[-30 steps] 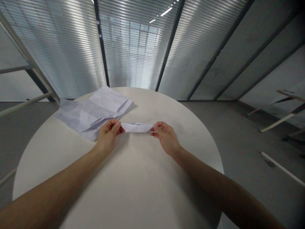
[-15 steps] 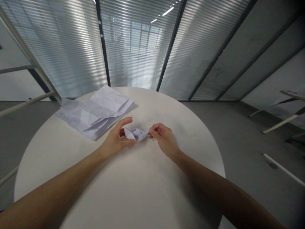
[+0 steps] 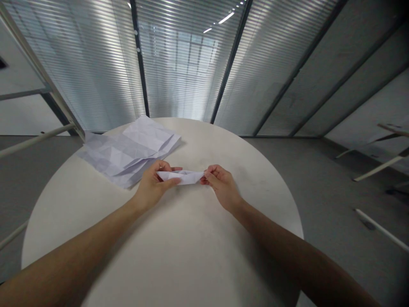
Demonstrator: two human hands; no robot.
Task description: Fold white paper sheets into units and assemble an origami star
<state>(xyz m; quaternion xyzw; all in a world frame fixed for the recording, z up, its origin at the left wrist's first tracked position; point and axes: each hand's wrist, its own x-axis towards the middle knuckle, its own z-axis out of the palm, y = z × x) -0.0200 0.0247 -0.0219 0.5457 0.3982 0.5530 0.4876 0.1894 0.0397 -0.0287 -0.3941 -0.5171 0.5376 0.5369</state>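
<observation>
A small folded white paper boat (image 3: pixel 189 177) is held between both hands, above the middle of the round white table (image 3: pixel 191 247). My left hand (image 3: pixel 153 181) grips its left end, thumb along the near side and fingers behind and beyond it. The right tip is pinched between thumb and fingers of my right hand (image 3: pixel 221 183). The boat looks long and narrow, with a folded ridge showing inside its upper edge. My left fingers hide part of its left end.
Several creased white paper sheets (image 3: pixel 128 147) lie stacked at the table's back left, close to my left hand. Glass panels with blinds (image 3: pixel 182 64) stand behind the table. White metal legs (image 3: pixel 380 168) of furniture show at the right.
My left hand has closed from a wide spread onto the boat's left end. The paper has turned from a crumpled-looking, open shape into a longer, straighter one. My right hand keeps its pinch.
</observation>
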